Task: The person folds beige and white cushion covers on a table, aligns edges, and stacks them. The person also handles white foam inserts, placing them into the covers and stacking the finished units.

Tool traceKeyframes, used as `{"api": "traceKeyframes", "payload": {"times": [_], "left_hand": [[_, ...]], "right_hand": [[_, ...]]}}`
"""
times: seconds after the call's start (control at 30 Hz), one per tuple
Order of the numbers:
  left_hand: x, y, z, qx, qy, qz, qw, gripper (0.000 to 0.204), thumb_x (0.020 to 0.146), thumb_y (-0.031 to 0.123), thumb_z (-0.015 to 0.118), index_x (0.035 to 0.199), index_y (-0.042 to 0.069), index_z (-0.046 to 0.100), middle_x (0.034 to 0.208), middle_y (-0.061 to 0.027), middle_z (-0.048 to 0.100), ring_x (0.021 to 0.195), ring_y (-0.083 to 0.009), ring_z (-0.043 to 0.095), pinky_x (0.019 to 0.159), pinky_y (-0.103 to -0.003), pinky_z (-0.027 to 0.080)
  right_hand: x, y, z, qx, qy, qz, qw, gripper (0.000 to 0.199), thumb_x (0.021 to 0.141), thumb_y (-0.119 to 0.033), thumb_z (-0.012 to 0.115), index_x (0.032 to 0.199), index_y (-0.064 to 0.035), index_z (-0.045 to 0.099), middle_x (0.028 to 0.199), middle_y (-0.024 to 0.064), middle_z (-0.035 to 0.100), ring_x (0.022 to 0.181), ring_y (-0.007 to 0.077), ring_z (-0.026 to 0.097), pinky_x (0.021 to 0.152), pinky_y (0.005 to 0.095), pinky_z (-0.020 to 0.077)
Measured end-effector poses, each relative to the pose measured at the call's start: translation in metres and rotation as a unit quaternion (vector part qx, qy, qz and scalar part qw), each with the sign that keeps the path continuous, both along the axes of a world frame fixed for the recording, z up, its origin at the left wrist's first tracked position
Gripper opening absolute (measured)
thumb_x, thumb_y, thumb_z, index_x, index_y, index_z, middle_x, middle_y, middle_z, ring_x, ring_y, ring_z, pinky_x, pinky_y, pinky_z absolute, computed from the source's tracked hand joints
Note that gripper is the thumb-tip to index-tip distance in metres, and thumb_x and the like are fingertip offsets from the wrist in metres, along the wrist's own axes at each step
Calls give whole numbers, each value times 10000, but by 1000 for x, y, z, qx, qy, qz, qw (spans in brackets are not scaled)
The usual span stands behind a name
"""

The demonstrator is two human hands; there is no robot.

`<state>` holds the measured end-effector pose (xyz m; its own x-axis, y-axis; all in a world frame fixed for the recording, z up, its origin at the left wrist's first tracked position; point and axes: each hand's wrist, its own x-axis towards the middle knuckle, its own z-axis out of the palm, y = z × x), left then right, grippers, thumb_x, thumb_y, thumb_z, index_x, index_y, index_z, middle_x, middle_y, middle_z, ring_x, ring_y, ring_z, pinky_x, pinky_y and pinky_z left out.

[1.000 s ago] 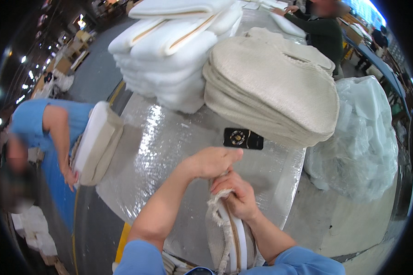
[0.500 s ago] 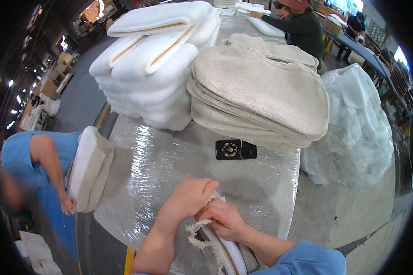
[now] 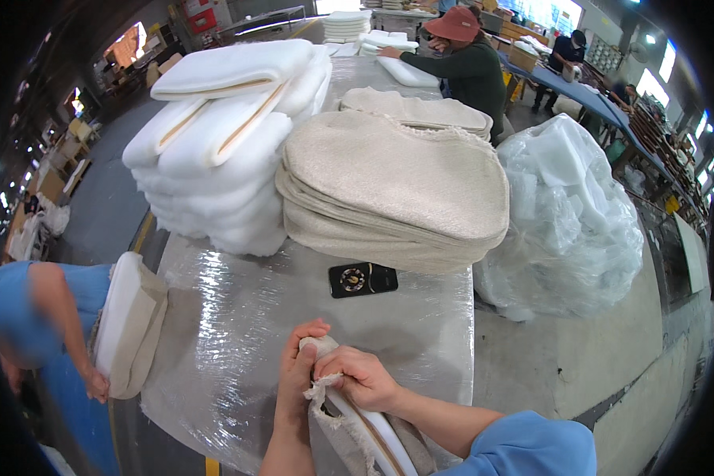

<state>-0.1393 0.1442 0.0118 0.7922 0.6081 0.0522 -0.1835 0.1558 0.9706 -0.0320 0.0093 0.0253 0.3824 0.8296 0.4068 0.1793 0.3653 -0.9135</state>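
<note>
A beige fabric cushion cover (image 3: pixel 335 438) with a frayed edge lies near me at the table's front, partly pulled over a white cushion pad (image 3: pixel 394 444) with a tan strip along its side. My left hand (image 3: pixel 300 361) wraps round the far end of the cover, its fingers curled over the tip. Closed on the frayed edge of the opening, my right hand (image 3: pixel 361 379) sits beside it, close to the pad. The pad's far end is hidden inside the cover and behind my fingers.
Beyond my hands a black phone (image 3: pixel 362 280) lies on the plastic-wrapped table (image 3: pixel 238 333). Behind stand a stack of beige covers (image 3: pixel 397 182) and piled white pads (image 3: pixel 214 186). A clear plastic bundle (image 3: pixel 563 222) is at right. A co-worker at left holds a covered cushion (image 3: pixel 135 333).
My left hand has turned and now curls round the cover's far end, which shows between its fingers. My right hand stays at the opening. The whole view has shifted, moving the piles leftward.
</note>
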Motion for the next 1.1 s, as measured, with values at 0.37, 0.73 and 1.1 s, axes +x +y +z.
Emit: {"api": "traceKeyframes", "payload": {"times": [0.37,0.73,1.1], "left_hand": [[-12,-12,-4,-20,7,45,999,685,1104,626,510,1319,-11,640,1438,-208,613,1447,-297,496,1247,-460,319],[17,15,31,56,125,-50,989,374,1133,345,581,1164,10,743,1134,-105,730,967,-154,643,841,-297,501],[-3,-26,17,-65,47,108,991,241,1077,297,726,1101,58,720,1242,-116,675,1094,-147,595,1021,-311,442]], "right_hand": [[-7,-5,-2,14,9,2,1000,186,1078,-232,660,1055,-55,711,1110,77,757,1024,286,708,951,417,532],[-4,-7,-4,-5,15,-11,1000,173,1078,-205,651,1057,-43,707,1133,81,754,1034,299,693,955,415,525],[-12,-16,8,-5,14,7,1000,233,1104,-265,626,1042,-54,703,1103,86,757,1004,282,694,950,412,519]]}}
